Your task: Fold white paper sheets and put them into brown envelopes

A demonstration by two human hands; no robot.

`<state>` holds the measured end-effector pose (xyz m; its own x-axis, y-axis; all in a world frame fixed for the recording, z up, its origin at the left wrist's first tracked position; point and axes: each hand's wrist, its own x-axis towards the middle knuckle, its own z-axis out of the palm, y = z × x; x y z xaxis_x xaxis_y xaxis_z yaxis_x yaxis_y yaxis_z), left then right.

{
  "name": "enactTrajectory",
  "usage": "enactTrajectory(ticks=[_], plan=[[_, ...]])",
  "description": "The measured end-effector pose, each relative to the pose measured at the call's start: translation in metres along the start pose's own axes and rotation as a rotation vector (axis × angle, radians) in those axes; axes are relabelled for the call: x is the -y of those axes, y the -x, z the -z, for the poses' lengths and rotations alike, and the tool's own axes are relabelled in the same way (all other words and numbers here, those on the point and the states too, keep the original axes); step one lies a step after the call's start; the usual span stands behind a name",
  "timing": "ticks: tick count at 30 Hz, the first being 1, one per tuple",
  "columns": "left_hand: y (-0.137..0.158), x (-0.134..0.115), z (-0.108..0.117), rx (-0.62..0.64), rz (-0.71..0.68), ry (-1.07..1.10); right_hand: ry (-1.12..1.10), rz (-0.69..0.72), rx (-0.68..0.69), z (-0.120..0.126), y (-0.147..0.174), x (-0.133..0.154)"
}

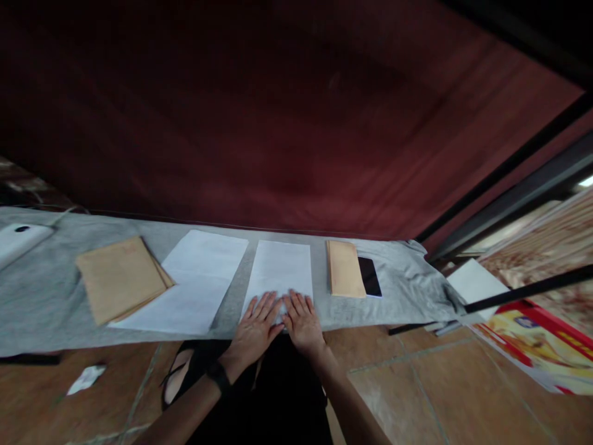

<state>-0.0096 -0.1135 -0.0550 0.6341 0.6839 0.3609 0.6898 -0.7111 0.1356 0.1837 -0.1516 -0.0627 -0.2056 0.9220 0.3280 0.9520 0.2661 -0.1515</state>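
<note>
A sheet of white paper [282, 266] lies on the grey cloth directly before me. On its near part rests my left hand [260, 318], flat with the fingers stretched out. Beside it, my right hand [301, 318] also lies flat on the sheet, fingers extended. Both hands cover the paper's near edge in part, and neither grips anything. Left of this sheet is more white paper [199, 278], partly under a stack of brown envelopes [120, 275]. To the right sits a narrower stack of tan envelopes [346, 269], overlapping a dark phone [370, 276].
Grey cloth [398, 290] covers the narrow table. A dark red curtain [278, 123] rises behind it. A white device [21, 241] stands at the far left. Black metal bars [528, 290] and a red-and-yellow box [546, 340] are at the right. A white scrap [86, 379] lies on the tiled floor.
</note>
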Motion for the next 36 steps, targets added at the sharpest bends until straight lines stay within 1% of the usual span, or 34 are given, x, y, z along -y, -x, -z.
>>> enactTrajectory(ticks=[2, 5, 8, 10, 13, 17, 22, 26, 29, 32, 36], plan=[[0.010, 0.003, 0.003, -0.008, -0.005, -0.017, 0.010, -0.023, -0.009, 0.003, 0.012, 0.001], [0.025, 0.018, 0.008, -0.004, -0.011, -0.020, 0.010, -0.050, -0.016, 0.010, 0.026, -0.010], [0.034, 0.031, 0.013, 0.011, 0.001, 0.012, -0.015, -0.013, 0.019, 0.020, 0.037, -0.023], [0.035, 0.037, 0.016, 0.038, 0.011, 0.038, -0.057, 0.030, 0.067, 0.026, 0.041, -0.030], [0.029, 0.037, 0.022, 0.108, 0.031, 0.067, -0.160, 0.049, 0.127, 0.035, 0.041, -0.038], [0.026, 0.029, 0.038, 0.212, 0.044, 0.112, -0.320, -0.036, 0.138, 0.046, 0.037, -0.042], [0.045, 0.020, 0.063, 0.228, -0.037, 0.185, -0.464, -0.080, 0.162, 0.059, 0.043, -0.043], [0.056, 0.029, 0.076, 0.254, -0.063, 0.263, -0.604, -0.115, 0.161, 0.067, 0.049, -0.043], [0.052, 0.043, 0.077, 0.214, 0.008, 0.336, -0.702, -0.174, 0.137, 0.070, 0.048, -0.044], [0.037, 0.053, 0.069, 0.169, 0.103, 0.444, -0.738, -0.246, 0.117, 0.069, 0.045, -0.045], [0.011, 0.061, 0.053, 0.165, 0.203, 0.554, -0.734, -0.430, 0.073, 0.064, 0.039, -0.048]])
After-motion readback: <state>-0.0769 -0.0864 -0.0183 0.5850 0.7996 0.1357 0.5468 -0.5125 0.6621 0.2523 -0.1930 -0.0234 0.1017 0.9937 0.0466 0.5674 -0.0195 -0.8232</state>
